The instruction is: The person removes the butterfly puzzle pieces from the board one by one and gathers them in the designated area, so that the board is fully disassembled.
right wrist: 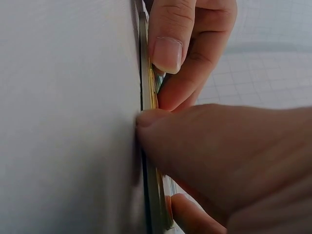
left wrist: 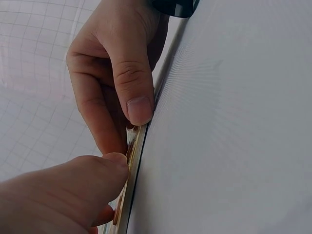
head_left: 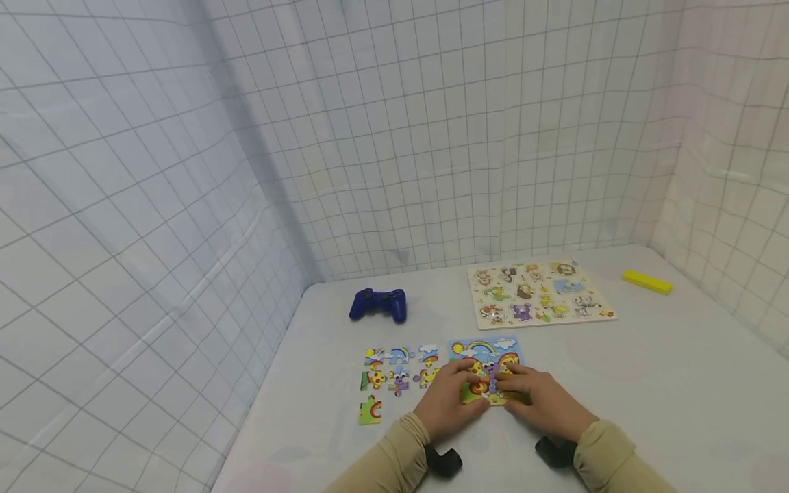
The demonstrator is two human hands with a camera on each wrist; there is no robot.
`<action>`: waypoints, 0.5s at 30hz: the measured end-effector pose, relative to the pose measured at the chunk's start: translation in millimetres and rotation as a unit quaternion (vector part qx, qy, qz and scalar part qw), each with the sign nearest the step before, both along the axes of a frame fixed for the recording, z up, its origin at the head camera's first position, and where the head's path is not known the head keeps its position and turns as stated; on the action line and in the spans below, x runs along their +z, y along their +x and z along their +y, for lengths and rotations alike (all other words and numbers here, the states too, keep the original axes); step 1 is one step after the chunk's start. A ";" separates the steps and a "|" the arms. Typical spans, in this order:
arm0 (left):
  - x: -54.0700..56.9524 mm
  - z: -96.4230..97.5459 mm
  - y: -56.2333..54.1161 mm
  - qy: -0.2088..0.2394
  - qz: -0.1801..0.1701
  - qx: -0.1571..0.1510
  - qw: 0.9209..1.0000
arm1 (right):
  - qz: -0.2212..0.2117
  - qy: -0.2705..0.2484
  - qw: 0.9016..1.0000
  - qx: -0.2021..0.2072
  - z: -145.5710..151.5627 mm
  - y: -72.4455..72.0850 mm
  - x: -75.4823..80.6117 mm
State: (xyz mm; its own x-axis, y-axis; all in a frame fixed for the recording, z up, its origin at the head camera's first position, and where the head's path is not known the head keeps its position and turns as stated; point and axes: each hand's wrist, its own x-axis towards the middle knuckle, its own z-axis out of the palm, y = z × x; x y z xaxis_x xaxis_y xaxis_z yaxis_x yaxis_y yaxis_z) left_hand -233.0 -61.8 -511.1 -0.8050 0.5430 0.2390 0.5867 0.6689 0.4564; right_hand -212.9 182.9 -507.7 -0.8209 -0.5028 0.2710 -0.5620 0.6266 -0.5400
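A square jigsaw puzzle (head_left: 485, 346) with a sun, rainbow and butterfly lies flat in front of me. My left hand (head_left: 452, 400) comes over its left side, fingers bent onto the picture and thumb at the near edge. From the right, my right hand (head_left: 544, 402) curls over it likewise, thumb at the near edge. In the left wrist view, the left thumb tip sits at the puzzle's layered edge (left wrist: 127, 197), close to the right fingertips. Both thumbs meet that edge in the right wrist view. My hands hide the puzzle's lower corners.
Several loose puzzle pieces (head_left: 370, 411) lie spaced in rows to the left. Behind them is a dark blue game controller (head_left: 379, 303). A wooden animal board (head_left: 536, 296) lies farther back, with a yellow bar (head_left: 646, 282) at the far right. Gridded curtains (head_left: 431, 150) enclose the white table.
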 end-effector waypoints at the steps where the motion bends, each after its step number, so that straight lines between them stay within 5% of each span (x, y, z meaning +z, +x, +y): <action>1: -0.1 0.1 0.0 0.003 0.002 0.000 1.000 | -0.001 0.001 1.000 -0.001 -0.1 0.0 0.3; 15: -1.4 1.3 -1.8 0.024 0.002 0.005 1.000 | -0.022 -0.003 1.000 -0.004 -0.2 0.6 2.5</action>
